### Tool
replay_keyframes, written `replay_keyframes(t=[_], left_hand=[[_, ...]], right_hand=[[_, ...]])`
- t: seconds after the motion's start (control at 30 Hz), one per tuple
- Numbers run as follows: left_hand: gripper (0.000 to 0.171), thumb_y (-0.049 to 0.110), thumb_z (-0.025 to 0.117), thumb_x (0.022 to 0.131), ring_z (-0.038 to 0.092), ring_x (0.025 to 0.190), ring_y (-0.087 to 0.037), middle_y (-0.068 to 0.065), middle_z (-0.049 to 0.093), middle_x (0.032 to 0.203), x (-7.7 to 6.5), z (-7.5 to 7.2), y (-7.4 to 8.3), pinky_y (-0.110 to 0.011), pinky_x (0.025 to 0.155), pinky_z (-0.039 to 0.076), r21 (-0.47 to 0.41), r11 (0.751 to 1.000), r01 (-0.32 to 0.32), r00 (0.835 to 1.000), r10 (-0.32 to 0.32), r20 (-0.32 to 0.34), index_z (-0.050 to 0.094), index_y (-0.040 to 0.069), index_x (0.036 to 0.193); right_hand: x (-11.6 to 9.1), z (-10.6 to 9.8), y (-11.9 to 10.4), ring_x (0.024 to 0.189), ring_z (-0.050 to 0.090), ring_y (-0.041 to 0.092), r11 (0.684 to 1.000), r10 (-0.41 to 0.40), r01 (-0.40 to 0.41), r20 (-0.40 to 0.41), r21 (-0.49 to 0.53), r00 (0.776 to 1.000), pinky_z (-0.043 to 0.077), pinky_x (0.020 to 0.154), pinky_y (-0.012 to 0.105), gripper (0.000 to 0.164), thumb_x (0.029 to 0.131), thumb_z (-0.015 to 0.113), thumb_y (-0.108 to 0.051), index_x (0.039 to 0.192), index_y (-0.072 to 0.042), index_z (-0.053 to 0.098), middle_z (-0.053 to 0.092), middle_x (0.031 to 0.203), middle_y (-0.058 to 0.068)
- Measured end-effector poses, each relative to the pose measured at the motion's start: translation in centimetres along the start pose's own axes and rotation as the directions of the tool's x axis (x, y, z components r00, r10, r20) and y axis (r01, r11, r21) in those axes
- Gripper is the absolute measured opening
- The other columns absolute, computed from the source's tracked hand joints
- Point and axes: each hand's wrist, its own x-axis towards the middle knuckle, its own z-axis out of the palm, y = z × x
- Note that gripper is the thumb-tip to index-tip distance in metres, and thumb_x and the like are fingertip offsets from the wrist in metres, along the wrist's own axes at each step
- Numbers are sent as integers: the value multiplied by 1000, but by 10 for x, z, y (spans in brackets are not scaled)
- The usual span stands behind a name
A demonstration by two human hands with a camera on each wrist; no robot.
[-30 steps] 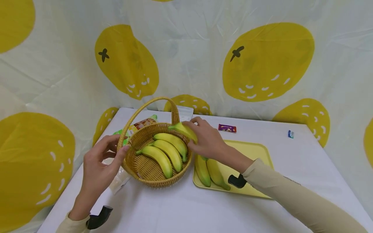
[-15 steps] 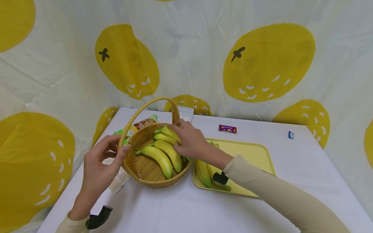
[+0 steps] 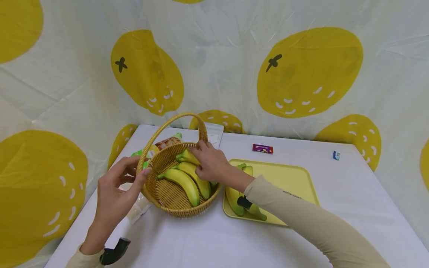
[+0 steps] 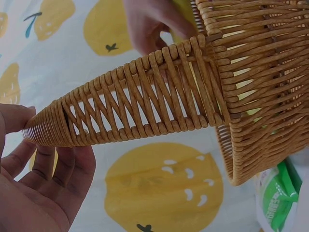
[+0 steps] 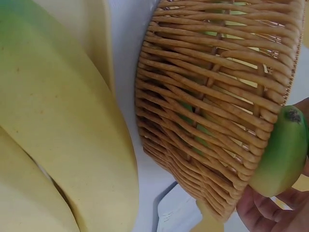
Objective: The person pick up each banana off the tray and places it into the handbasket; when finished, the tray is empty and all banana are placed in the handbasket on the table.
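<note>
The right sleeve (image 3: 308, 219) is beige with small dark lettering (image 3: 292, 194). The left cuff (image 3: 84, 257) is beige too. A black, bent fitting (image 3: 114, 252) sits at each wrist.

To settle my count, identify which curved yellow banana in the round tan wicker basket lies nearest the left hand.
The frontmost banana, its whole length in view; other bananas in the basket lie behind it, nearer the right hand.

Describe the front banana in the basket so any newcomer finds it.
On the white table, left of the yellow tray, stands a round wicker basket. Inside it, look for the leftmost banana. Among its neighbours it stands out: farthest from the right hand, its whole length in plain view.
</note>
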Motion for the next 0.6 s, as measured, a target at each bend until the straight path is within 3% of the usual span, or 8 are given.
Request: replay_keyframes(t=[0.4,0.6], left_hand=[[35,-9,79,89,64,77,-12,-2,71,98,0,1,-1,-16,68,57,4,1000,15,1000,-15,8,73,3,122],[37,-10,79,88,64,78,-12,-3,71,97,1,0,1,-16,68,57,7,1000,19,1000,-19,0,74,3,122]], right_hand=[[-1,14,1,103,53,26,1000,4,-4,27,12,1000,47,49,34,64,92,62,-14,155,-18,53,52,138,12],[-3,10,1,106,53,26,1000,5,-6,11,16,1000,47,49,32,64,93,64,-17,156,-20,52,52,138,10]])
